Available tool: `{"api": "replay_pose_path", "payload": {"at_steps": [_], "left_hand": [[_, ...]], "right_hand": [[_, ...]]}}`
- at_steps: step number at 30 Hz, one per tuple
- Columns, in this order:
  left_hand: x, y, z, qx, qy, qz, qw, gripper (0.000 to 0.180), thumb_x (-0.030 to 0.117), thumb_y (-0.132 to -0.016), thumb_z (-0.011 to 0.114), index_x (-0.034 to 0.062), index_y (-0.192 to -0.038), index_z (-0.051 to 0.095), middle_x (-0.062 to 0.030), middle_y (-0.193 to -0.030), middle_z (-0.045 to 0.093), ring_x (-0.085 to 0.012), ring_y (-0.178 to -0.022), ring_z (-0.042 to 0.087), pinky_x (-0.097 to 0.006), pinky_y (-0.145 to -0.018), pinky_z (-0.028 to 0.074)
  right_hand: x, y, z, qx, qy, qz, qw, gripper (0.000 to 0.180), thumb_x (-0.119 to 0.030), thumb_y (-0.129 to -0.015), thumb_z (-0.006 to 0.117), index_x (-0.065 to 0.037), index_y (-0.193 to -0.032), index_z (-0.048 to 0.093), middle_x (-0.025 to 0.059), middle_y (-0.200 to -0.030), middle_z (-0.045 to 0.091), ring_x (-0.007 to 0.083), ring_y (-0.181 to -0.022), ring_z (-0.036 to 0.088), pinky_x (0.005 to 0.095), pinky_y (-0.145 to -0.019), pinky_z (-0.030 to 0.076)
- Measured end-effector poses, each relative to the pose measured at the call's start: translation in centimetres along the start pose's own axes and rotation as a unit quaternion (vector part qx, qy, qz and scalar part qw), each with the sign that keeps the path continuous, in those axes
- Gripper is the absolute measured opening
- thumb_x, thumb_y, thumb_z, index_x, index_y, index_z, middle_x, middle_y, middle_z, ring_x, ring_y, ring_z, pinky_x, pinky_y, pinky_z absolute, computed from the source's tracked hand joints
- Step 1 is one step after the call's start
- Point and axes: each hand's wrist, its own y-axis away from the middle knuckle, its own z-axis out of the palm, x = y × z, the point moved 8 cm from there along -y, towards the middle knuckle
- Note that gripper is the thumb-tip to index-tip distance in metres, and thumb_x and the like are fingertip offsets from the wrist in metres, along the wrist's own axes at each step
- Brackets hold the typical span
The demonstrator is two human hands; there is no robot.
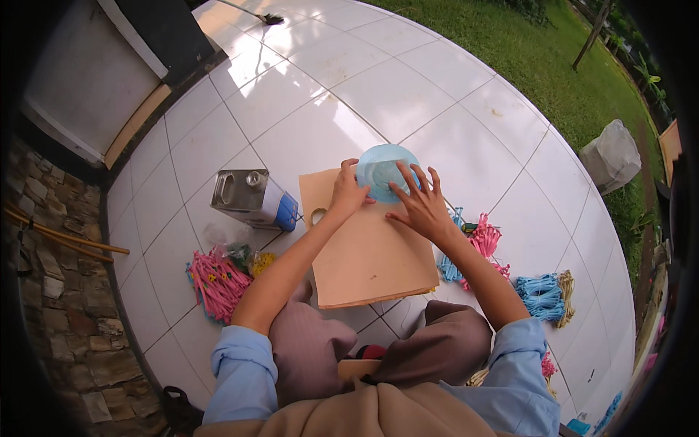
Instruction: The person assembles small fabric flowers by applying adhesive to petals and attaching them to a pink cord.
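A pale blue, round, wide-rimmed dish (388, 153) rests at the far end of a stack of tan sheets (368, 258) in front of me. My left hand (351, 191) has its fingers bent around the dish's left rim. My right hand (421, 206) reaches over the near right side, its fingers spread and the fingertips at the dish's inner part. Whether anything small lies under those fingertips, I cannot tell. Beside my left wrist, a small roll of tape (318, 215) sits at the left edge of the sheets.
Left of the sheets stands a rectangular metal can (251, 200). Near it lie a pink bundle (218, 284) and clear plastic bags (227, 237). Blue strips (451, 255), pink strips (484, 237) and another blue bundle (540, 295) lie right on the tiled floor (328, 109).
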Motion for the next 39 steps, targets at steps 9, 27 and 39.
{"api": "replay_pose_path", "payload": {"at_steps": [9, 27, 39], "left_hand": [[0.3, 0.3, 0.2, 0.009, 0.009, -0.032, 0.999, 0.06, -0.01, -0.072, 0.057, 0.0021, -0.124, 0.03, -0.0197, -0.105, 0.048, -0.0308, -0.082, 0.062, -0.031, -0.057, 0.06], [-2.1, 9.0, -15.9, 0.141, 0.024, 0.07, 0.987, 0.022, 0.008, -0.085, 0.056, 0.004, -0.107, 0.056, -0.0069, -0.091, 0.056, -0.0136, -0.073, 0.059, -0.026, -0.058, 0.052], [-2.9, 7.7, -24.3, 0.283, -0.243, 0.172, 0.912, 0.054, 0.003, -0.071, 0.067, 0.0101, -0.12, 0.047, -0.0072, -0.113, 0.052, -0.0288, -0.113, 0.043, -0.039, -0.097, 0.034]], "right_hand": [[-0.3, -0.3, -1.5, -0.023, 0.072, -0.09, 0.993, 0.057, -0.051, -0.067, 0.068, -0.006, -0.101, 0.059, 0.0105, -0.138, 0.035, 0.0281, -0.126, 0.029, 0.0515, -0.106, 0.02], [-12.9, -6.6, 1.8, -0.06, -0.366, -0.087, 0.925, 0.069, -0.005, -0.072, 0.069, -0.005, -0.128, 0.029, 0.0161, -0.109, 0.05, 0.0295, -0.105, 0.048, 0.0368, -0.09, 0.042], [-18.3, -21.4, 5.2, -0.052, -0.289, -0.138, 0.946, 0.069, 0.01, -0.066, 0.058, -0.007, -0.126, 0.03, 0.0158, -0.088, 0.053, 0.0338, -0.086, 0.046, 0.0422, -0.08, 0.04]]}}
